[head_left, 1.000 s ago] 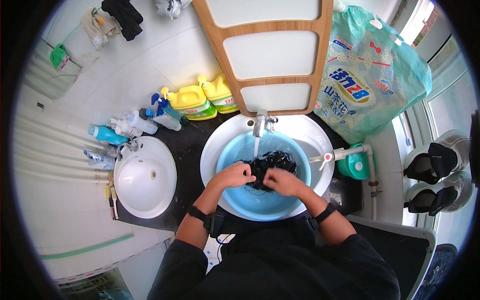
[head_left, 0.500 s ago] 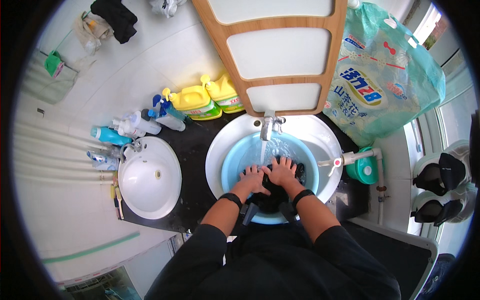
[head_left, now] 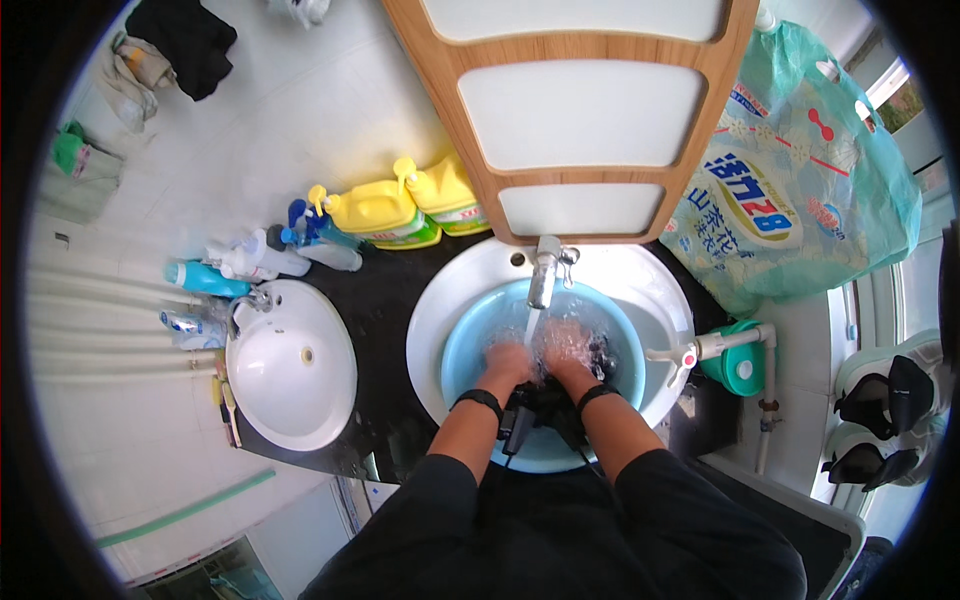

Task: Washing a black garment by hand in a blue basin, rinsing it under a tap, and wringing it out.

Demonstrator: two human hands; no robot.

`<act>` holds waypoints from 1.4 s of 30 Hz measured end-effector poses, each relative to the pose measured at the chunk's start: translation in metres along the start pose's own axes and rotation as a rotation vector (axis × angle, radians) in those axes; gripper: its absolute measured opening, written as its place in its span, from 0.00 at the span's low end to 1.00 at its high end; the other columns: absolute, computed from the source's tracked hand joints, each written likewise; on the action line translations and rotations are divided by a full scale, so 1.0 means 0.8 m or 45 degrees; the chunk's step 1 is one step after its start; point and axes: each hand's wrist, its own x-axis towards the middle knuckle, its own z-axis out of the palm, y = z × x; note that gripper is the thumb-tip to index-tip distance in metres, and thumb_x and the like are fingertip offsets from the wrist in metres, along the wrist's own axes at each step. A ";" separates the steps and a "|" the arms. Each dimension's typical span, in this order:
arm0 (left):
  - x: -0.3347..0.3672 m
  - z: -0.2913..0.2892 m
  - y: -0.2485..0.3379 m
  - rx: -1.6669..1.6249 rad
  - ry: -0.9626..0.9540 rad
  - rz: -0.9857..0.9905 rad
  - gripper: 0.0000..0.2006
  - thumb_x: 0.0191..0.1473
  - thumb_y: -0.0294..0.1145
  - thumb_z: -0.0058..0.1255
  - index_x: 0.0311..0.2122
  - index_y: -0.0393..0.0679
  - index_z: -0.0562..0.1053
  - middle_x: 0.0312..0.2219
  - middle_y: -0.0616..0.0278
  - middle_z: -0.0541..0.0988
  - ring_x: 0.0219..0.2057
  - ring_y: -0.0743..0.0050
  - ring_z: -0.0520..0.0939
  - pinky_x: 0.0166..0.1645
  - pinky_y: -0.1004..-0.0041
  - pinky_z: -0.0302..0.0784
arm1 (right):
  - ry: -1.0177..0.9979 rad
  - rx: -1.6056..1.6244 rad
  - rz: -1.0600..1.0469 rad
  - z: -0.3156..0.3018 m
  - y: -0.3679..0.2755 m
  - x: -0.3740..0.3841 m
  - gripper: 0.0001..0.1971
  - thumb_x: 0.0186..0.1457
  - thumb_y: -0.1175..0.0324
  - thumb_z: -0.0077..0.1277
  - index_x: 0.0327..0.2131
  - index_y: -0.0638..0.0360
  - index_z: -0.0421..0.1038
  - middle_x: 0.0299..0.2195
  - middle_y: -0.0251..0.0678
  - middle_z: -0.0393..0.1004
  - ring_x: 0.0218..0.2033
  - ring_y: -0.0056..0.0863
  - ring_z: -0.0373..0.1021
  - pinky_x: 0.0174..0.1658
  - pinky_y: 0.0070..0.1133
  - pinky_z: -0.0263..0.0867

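Observation:
Both hands are down in a light blue basin of water, under the stream from a metal faucet. My left hand is at the basin's left middle, its fingers smeared by motion and water. Just right of it, my right hand is under splashing water, its fingers also blurred. Dark wet cloth lies beside and below the hands, mostly hidden by them and the bubbles. Whether either hand grips the cloth cannot be made out. Black bands with dark devices sit on both wrists.
The basin stands in a white oval sink on a black counter. A smaller white sink, yellow jugs and several bottles are to the left. A valve pipe, green tub and large teal bag are right.
My hands, spread on the dark cloth before, are now deeper in the water and blurred, with more splashing around them. The whole view has shifted slightly.

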 end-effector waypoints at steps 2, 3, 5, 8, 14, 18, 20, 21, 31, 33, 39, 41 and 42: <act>0.000 0.000 0.007 0.033 0.068 0.020 0.27 0.38 0.47 0.61 0.45 0.47 0.75 0.46 0.53 0.76 0.48 0.52 0.76 0.50 0.60 0.74 | -0.098 0.027 0.020 0.004 0.003 0.012 0.21 0.59 0.52 0.37 0.44 0.54 0.73 0.48 0.50 0.70 0.51 0.50 0.66 0.54 0.42 0.60; -0.001 -0.001 0.007 0.058 0.127 0.043 0.23 0.39 0.46 0.59 0.43 0.47 0.77 0.43 0.54 0.78 0.44 0.54 0.79 0.47 0.63 0.76 | 0.014 0.112 0.034 0.011 0.003 0.008 0.22 0.59 0.53 0.35 0.42 0.56 0.74 0.44 0.50 0.72 0.47 0.49 0.69 0.52 0.40 0.63; -0.026 -0.025 0.026 0.032 0.069 0.027 0.24 0.39 0.47 0.60 0.43 0.47 0.77 0.44 0.55 0.78 0.46 0.56 0.78 0.48 0.63 0.76 | 0.034 0.169 0.025 0.011 0.017 0.008 0.24 0.60 0.52 0.32 0.41 0.60 0.74 0.43 0.53 0.73 0.46 0.47 0.70 0.51 0.38 0.65; -0.046 -0.041 0.032 -0.034 -0.012 0.062 0.28 0.36 0.48 0.63 0.45 0.45 0.75 0.46 0.53 0.76 0.47 0.55 0.77 0.50 0.62 0.74 | -0.069 0.252 0.103 0.007 0.025 0.014 0.27 0.61 0.49 0.32 0.41 0.64 0.72 0.37 0.54 0.74 0.43 0.51 0.70 0.49 0.40 0.64; -0.059 -0.047 -0.010 -0.285 0.263 0.394 0.43 0.29 0.45 0.70 0.51 0.35 0.63 0.48 0.38 0.69 0.50 0.40 0.71 0.54 0.58 0.68 | 0.344 0.719 -0.179 -0.006 0.029 -0.006 0.26 0.63 0.51 0.31 0.38 0.68 0.69 0.36 0.61 0.71 0.42 0.57 0.67 0.45 0.42 0.61; -0.107 -0.060 -0.007 -0.329 0.476 0.332 0.39 0.29 0.41 0.71 0.46 0.37 0.62 0.47 0.41 0.62 0.51 0.37 0.63 0.54 0.54 0.64 | 0.661 0.890 -0.499 -0.030 0.039 -0.048 0.16 0.59 0.57 0.45 0.35 0.63 0.69 0.29 0.50 0.72 0.36 0.51 0.69 0.42 0.36 0.64; -0.130 -0.065 -0.013 -0.329 0.358 0.390 0.37 0.30 0.40 0.70 0.46 0.40 0.62 0.48 0.41 0.60 0.51 0.39 0.63 0.54 0.55 0.64 | 0.556 0.799 -0.720 -0.042 0.056 -0.079 0.15 0.56 0.58 0.48 0.37 0.61 0.69 0.29 0.48 0.71 0.35 0.49 0.68 0.42 0.33 0.63; -0.127 -0.060 -0.025 -0.342 0.209 0.400 0.40 0.31 0.42 0.70 0.51 0.44 0.62 0.52 0.39 0.57 0.54 0.35 0.60 0.57 0.54 0.62 | 0.434 0.711 -0.935 -0.046 0.060 -0.093 0.15 0.54 0.59 0.52 0.40 0.59 0.69 0.29 0.45 0.71 0.34 0.46 0.67 0.41 0.30 0.63; -0.095 -0.009 0.010 -0.022 0.127 0.146 0.65 0.26 0.59 0.69 0.66 0.59 0.37 0.65 0.47 0.35 0.64 0.37 0.44 0.58 0.34 0.49 | 0.028 0.146 -0.220 -0.023 0.023 -0.075 0.37 0.53 0.36 0.40 0.64 0.36 0.46 0.66 0.45 0.38 0.64 0.54 0.41 0.58 0.59 0.38; -0.085 -0.009 0.020 0.038 0.058 0.100 0.64 0.28 0.61 0.66 0.66 0.58 0.37 0.65 0.49 0.41 0.64 0.39 0.44 0.60 0.35 0.44 | -0.138 0.144 -0.041 -0.018 0.016 -0.063 0.36 0.54 0.33 0.32 0.64 0.31 0.45 0.67 0.43 0.36 0.65 0.54 0.37 0.59 0.60 0.35; -0.049 0.019 0.015 0.055 0.113 0.055 0.51 0.36 0.54 0.63 0.64 0.54 0.50 0.64 0.52 0.48 0.65 0.43 0.47 0.61 0.38 0.45 | -0.085 0.036 -0.036 0.011 0.016 -0.050 0.31 0.56 0.38 0.34 0.61 0.35 0.54 0.65 0.44 0.44 0.64 0.58 0.40 0.58 0.62 0.33; -0.046 0.024 0.015 0.047 0.149 0.054 0.46 0.38 0.51 0.63 0.62 0.53 0.55 0.64 0.53 0.51 0.65 0.45 0.48 0.61 0.39 0.45 | -0.087 -0.010 -0.022 0.025 0.022 -0.041 0.29 0.57 0.40 0.34 0.60 0.36 0.56 0.65 0.43 0.45 0.64 0.57 0.41 0.58 0.62 0.33; -0.045 0.025 0.020 0.077 0.094 0.026 0.40 0.41 0.46 0.61 0.60 0.52 0.59 0.62 0.52 0.56 0.64 0.47 0.51 0.61 0.41 0.47 | -0.078 -0.055 -0.010 0.031 0.026 -0.037 0.28 0.58 0.43 0.34 0.60 0.36 0.57 0.64 0.42 0.47 0.63 0.57 0.41 0.58 0.61 0.33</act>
